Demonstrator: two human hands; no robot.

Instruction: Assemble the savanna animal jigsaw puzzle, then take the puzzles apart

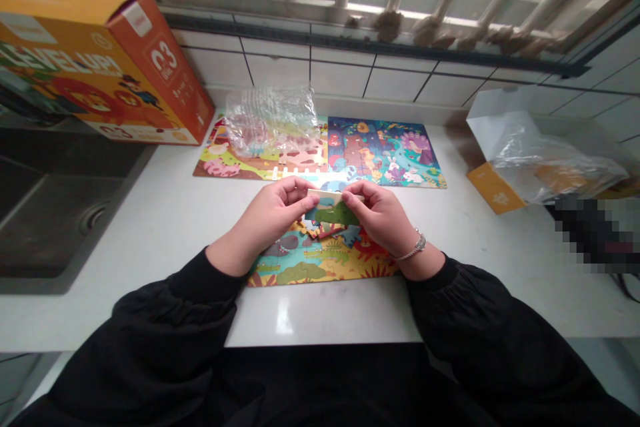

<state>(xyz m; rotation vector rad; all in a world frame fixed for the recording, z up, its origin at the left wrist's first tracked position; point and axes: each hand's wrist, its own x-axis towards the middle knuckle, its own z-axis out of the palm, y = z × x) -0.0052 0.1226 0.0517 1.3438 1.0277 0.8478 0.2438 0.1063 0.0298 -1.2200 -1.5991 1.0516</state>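
Between my two hands a puzzle piece (333,212), green, blue and cream, is held up by its sides. My left hand (283,207) pinches its left end between thumb and fingers. At the opposite end, my right hand (377,210) grips it the same way, with a bracelet (416,245) on that wrist. Right below lies a jigsaw puzzle (300,273) with animals on a yellow and blue ground. Loose puzzle pieces (350,235) rest on its upper part, partly hidden by the held piece and my hands.
Behind my hands lie a farm puzzle (215,163) and a dark blue forest puzzle (395,153). Clear plastic wrap (273,113) covers part of the farm one. An orange box (165,80) and sink (55,213) are left; an open box (495,187) with plastic stands right.
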